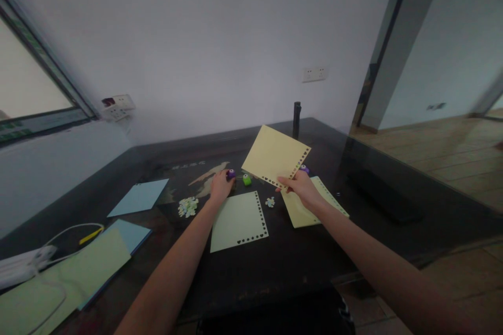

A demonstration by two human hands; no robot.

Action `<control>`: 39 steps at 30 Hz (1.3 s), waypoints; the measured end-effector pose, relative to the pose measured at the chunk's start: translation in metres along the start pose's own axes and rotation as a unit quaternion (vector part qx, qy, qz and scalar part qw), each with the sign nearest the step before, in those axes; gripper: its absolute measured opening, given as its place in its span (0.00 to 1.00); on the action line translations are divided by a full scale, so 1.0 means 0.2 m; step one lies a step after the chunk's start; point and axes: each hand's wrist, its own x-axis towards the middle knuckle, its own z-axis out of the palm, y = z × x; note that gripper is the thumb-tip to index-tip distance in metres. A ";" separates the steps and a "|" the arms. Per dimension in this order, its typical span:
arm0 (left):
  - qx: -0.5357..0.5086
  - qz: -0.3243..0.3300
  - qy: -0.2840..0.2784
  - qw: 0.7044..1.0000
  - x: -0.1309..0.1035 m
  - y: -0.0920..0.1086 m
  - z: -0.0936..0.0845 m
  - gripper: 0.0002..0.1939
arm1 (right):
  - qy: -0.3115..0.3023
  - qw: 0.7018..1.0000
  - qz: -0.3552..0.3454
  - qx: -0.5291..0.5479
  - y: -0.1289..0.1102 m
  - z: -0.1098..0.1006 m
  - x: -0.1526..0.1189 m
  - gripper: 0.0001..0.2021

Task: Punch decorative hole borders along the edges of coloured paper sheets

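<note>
My right hand (301, 188) pinches a pale yellow sheet of paper (275, 152) by its lower edge, holding it tilted above the table. Small shapes are punched along two of its edges. My left hand (221, 187) is closed around a small purple paper punch (231, 173); its fingertips are partly hidden. Just right of that stands a green paper punch (247, 180). Another purple punch (304, 168) shows behind my right hand. A pale green sheet (239, 222) with punched edges lies between my arms. Under my right wrist rest yellow sheets (301, 212), also punched.
Paper cut-outs form a pile (188, 207) on the left and a smaller heap (270, 202) near the middle of the dark table (291, 261). Blue paper (139, 198), green paper (66, 277), a yellow pen-like item (90, 236) and a white cable lie left. A black upright object (296, 119) stands behind.
</note>
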 end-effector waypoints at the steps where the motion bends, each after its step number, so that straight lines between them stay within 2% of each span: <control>1: 0.001 0.002 0.002 1.000 0.00 0.00 0.00 0.16 | -0.001 1.000 0.000 -0.002 0.00 0.00 0.00 0.05; 14: 0.010 0.009 -0.003 1.000 -0.01 0.02 -0.02 0.13 | -0.005 1.000 -0.004 -0.005 0.00 0.00 -0.01 0.08; 18: -0.058 0.002 0.004 0.998 -0.01 0.02 -0.03 0.11 | -0.004 1.000 -0.008 -0.005 0.00 0.00 -0.01 0.09; 21: -0.180 -0.028 0.023 0.983 0.00 0.05 -0.05 0.12 | -0.004 1.000 -0.014 0.001 0.01 0.00 0.00 0.11; 24: -0.366 -0.071 0.023 0.928 -0.01 0.14 -0.10 0.14 | 0.003 1.000 -0.023 0.011 0.02 -0.01 0.01 0.12; 27: -0.528 -0.098 -0.037 0.843 -0.07 0.26 -0.16 0.18 | 0.006 0.999 -0.036 0.016 0.02 0.00 0.02 0.13; 28: -0.571 -0.109 -0.062 0.811 -0.10 0.30 -0.18 0.18 | 0.008 0.999 -0.038 0.017 0.02 0.00 0.02 0.13; 31: -0.691 -0.189 -0.123 0.687 -0.22 0.41 -0.24 0.18 | 0.019 0.999 -0.040 0.025 0.01 0.00 0.01 0.13; 33: -0.736 -0.233 -0.139 0.620 -0.30 0.46 -0.27 0.16 | 0.022 0.999 -0.035 0.030 0.00 0.00 0.01 0.13; 35: -0.756 -0.247 -0.142 0.589 -0.37 0.50 -0.30 0.12 | 0.023 0.999 -0.031 0.030 0.00 -0.01 0.01 0.14; 37: -0.760 -0.240 -0.140 0.587 -0.41 0.53 -0.32 0.11 | 0.022 0.999 -0.028 0.028 0.00 -0.01 0.00 0.16; 39: -0.756 -0.227 -0.138 0.598 -0.44 0.55 -0.33 0.12 | 0.021 0.999 -0.027 0.025 0.01 0.00 0.00 0.17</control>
